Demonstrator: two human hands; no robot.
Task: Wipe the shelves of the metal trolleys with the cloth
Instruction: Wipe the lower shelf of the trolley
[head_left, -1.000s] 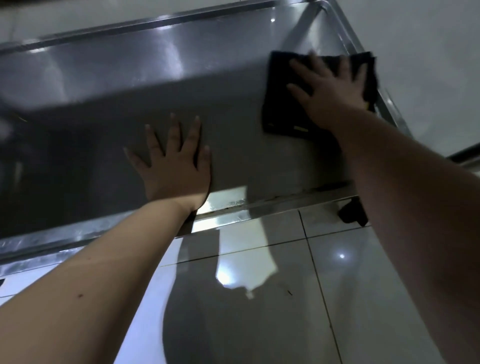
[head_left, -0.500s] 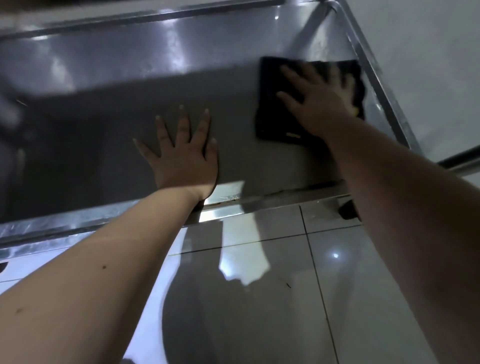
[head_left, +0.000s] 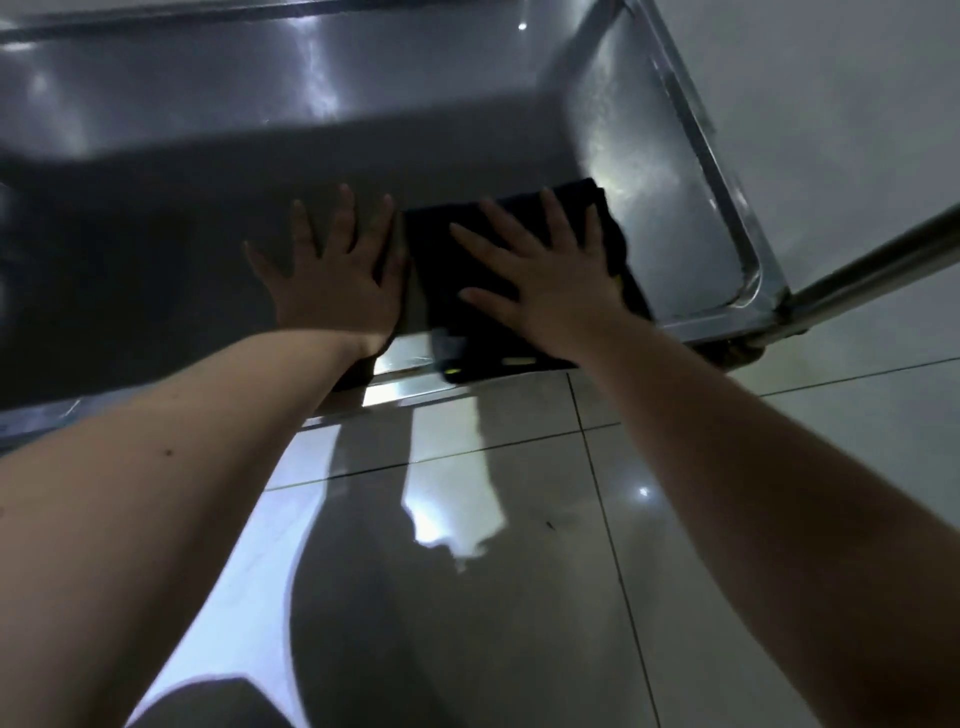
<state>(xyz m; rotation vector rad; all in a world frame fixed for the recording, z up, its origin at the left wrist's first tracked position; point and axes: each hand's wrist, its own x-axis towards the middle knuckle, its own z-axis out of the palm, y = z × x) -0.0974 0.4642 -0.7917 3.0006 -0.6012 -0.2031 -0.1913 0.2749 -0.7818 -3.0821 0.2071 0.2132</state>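
Steel shelf (head_left: 670, 218) holds black cloth (head_left: 441, 270) (near edge); right hand (head_left: 550, 291) flat on it, left hand (head_left: 337, 280) splayed beside.

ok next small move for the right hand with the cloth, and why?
Probably slide the cloth back out toward the far rim. The right hand presses it flat at the shelf's near edge, its front hem hanging just over the lip, so this stroke has no room left. The left hand lies flat beside it, bracing.
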